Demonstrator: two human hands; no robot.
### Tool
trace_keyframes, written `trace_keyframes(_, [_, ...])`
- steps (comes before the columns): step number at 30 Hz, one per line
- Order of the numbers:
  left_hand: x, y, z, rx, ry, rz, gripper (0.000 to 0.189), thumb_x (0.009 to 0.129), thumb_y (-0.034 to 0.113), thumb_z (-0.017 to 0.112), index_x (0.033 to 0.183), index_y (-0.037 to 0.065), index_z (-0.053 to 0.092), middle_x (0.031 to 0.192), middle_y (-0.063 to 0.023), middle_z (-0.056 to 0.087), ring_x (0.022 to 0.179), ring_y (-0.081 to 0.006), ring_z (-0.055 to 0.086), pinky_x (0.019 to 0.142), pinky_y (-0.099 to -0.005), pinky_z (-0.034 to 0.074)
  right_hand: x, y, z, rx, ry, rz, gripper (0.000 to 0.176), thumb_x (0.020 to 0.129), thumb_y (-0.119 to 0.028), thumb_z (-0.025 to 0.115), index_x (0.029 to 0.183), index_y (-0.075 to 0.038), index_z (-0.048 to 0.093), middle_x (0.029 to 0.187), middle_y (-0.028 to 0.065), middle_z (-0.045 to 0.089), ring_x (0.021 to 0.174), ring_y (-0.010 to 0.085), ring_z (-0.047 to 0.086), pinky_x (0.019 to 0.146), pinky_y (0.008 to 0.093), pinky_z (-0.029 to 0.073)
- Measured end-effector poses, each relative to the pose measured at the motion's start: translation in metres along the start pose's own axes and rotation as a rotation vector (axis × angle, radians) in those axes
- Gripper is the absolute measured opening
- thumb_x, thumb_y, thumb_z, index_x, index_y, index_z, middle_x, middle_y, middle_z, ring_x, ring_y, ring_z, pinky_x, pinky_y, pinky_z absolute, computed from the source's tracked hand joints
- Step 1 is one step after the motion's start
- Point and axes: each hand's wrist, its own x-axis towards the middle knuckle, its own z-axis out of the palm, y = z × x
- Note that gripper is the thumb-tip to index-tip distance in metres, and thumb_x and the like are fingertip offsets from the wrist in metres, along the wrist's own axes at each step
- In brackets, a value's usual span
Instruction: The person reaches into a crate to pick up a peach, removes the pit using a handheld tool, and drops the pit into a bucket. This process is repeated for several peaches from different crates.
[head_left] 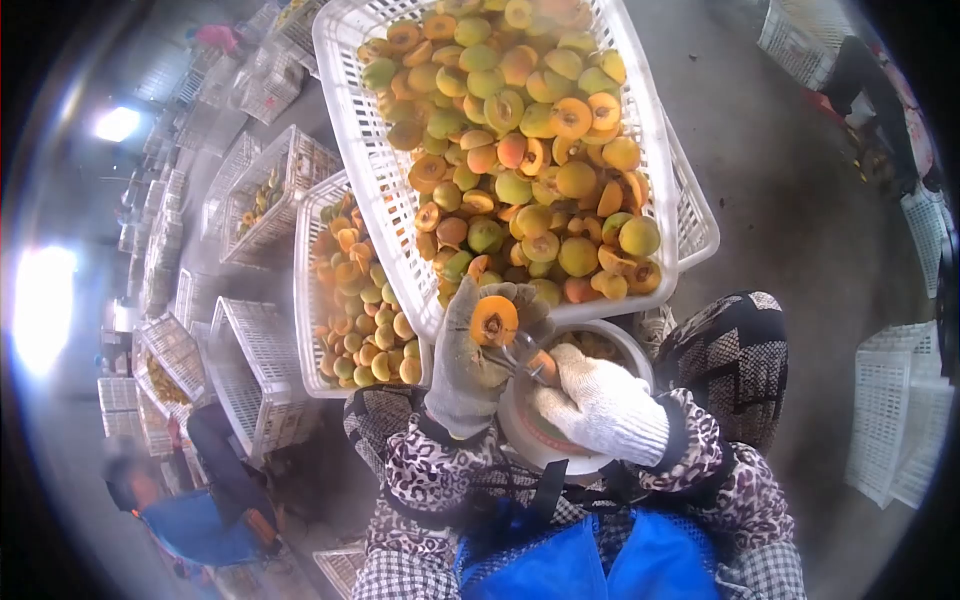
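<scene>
My left hand (465,365), in a grey glove, holds an orange fruit (494,321) with its cut flat face turned up. My right hand (600,405), in a white knit glove, grips a small tool (528,360) with an orange handle, its metal tip against the fruit. Both hands hover over a white bucket (540,445) on my lap. Just beyond them a large white plastic crate (372,165) is heaped with several yellow, green and orange fruits (520,150).
A second white crate (305,300) with more fruit stands to the left, with further crates (255,375) stacked around it. A person in blue (190,520) crouches at lower left. Other white crates (895,420) sit on the grey floor at right.
</scene>
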Motion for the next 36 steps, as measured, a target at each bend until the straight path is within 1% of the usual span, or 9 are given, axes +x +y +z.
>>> trace_keyframes(3, [-0.012, -0.014, 0.0, 1.103, -0.04, 0.781, 0.039, 0.096, 0.029, 0.054, 0.12, -0.002, 0.051, 0.108, -0.0152, 0.061, 0.098, -0.0259, 0.062, 0.087, -0.0374, 0.054, 0.007, 0.009, 0.012, -0.087, 0.13, 0.022, 0.034, 0.083, -0.025, 0.062, 0.103, 0.0, 0.052, 0.076, 0.0197, 0.061, 0.065, 0.0367, 0.062, 0.056, 0.0442, 0.05])
trace_keyframes(6, [-0.01, 0.0, -0.009, 0.126, -0.077, 0.077, 0.05, 0.089, 0.006, 0.062, 0.132, -0.003, 0.04, 0.114, -0.0152, 0.058, 0.102, -0.025, 0.061, 0.088, -0.0344, 0.053, 0.013, 0.02, 0.021, -0.221, 0.229, -0.12, 0.031, 0.081, -0.023, 0.064, 0.098, 0.0, 0.052, 0.074, 0.0194, 0.06, 0.064, 0.0361, 0.062, 0.057, 0.044, 0.05])
trace_keyframes(9, [-0.01, -0.006, -0.026, 0.922, -0.137, 0.512, 0.059, 0.083, -0.008, 0.063, 0.135, -0.004, 0.036, 0.116, -0.0153, 0.057, 0.104, -0.0234, 0.061, 0.088, -0.0323, 0.052, 0.018, 0.016, 0.019, -0.255, 0.205, -0.207, 0.027, 0.08, -0.021, 0.064, 0.095, -0.001, 0.053, 0.075, 0.0174, 0.06, 0.065, 0.0348, 0.062, 0.058, 0.0423, 0.051])
trace_keyframes(18, [-0.016, 0.003, -0.016, 0.472, 0.052, 0.129, 0.026, 0.099, 0.017, 0.046, 0.105, -0.005, 0.056, 0.096, -0.0131, 0.063, 0.092, -0.0207, 0.064, 0.075, -0.0298, 0.056, 0.022, 0.019, 0.028, -0.421, 0.226, -0.286, 0.02, 0.085, -0.018, 0.058, 0.095, -0.001, 0.054, 0.077, 0.0157, 0.062, 0.07, 0.0326, 0.063, 0.061, 0.0408, 0.051])
trace_keyframes(21, [-0.017, -0.001, -0.009, 0.499, 0.119, 0.166, 0.04, 0.101, 0.032, 0.04, 0.091, -0.002, 0.059, 0.086, -0.0113, 0.063, 0.081, -0.021, 0.065, 0.07, -0.0289, 0.055, 0.028, 0.016, 0.033, -0.16, -0.259, 0.241, 0.039, 0.1, -0.022, 0.041, 0.131, 0.001, 0.045, 0.11, 0.0131, 0.06, 0.097, 0.015, 0.061, 0.081, 0.025, 0.052])
trace_keyframes(23, [-0.017, -0.004, -0.012, 0.374, 0.111, 0.143, 0.039, 0.1, 0.033, 0.041, 0.091, -0.001, 0.059, 0.086, -0.0111, 0.063, 0.079, -0.0216, 0.065, 0.07, -0.0293, 0.055, 0.024, 0.002, 0.032, -0.244, -0.1, 0.043, 0.027, 0.086, -0.025, 0.058, 0.098, -0.001, 0.053, 0.076, 0.019, 0.063, 0.072, 0.0349, 0.064, 0.06, 0.0422, 0.051])
trace_keyframes(27, [-0.019, 0.0, -0.008, 0.297, 0.154, 0.109, 0.041, 0.099, 0.036, 0.042, 0.09, 0.0, 0.059, 0.083, -0.0107, 0.062, 0.077, -0.0227, 0.065, 0.069, -0.031, 0.055, 0.029, -0.007, 0.009, 0.485, -0.44, 0.219, 0.033, 0.087, -0.025, 0.057, 0.104, 0.003, 0.056, 0.075, 0.0102, 0.062, 0.066, 0.0199, 0.061, 0.059, 0.0331, 0.05])
trace_keyframes(31, [-0.018, -0.012, 0.002, 0.222, 0.236, 0.188, 0.041, 0.1, 0.036, 0.041, 0.09, 0.001, 0.059, 0.08, -0.0101, 0.061, 0.076, -0.022, 0.064, 0.07, -0.0325, 0.055, 0.019, 0.03, 0.059, 0.014, 0.133, -0.036, 0.032, 0.084, -0.026, 0.06, 0.103, -0.001, 0.051, 0.068, 0.0178, 0.061, 0.057, 0.0309, 0.061, 0.055, 0.0354, 0.051])
trace_keyframes(36, [-0.014, -0.011, -0.007, 0.303, 0.137, 0.198, 0.037, 0.099, 0.034, 0.045, 0.088, 0.001, 0.059, 0.079, -0.0094, 0.06, 0.07, -0.0197, 0.062, 0.068, -0.032, 0.056, 0.027, 0.01, 0.03, -0.082, -0.067, -0.041, 0.031, 0.085, -0.024, 0.061, 0.099, 0.002, 0.051, 0.067, 0.0141, 0.06, 0.05, 0.0259, 0.058, 0.048, 0.0321, 0.049])
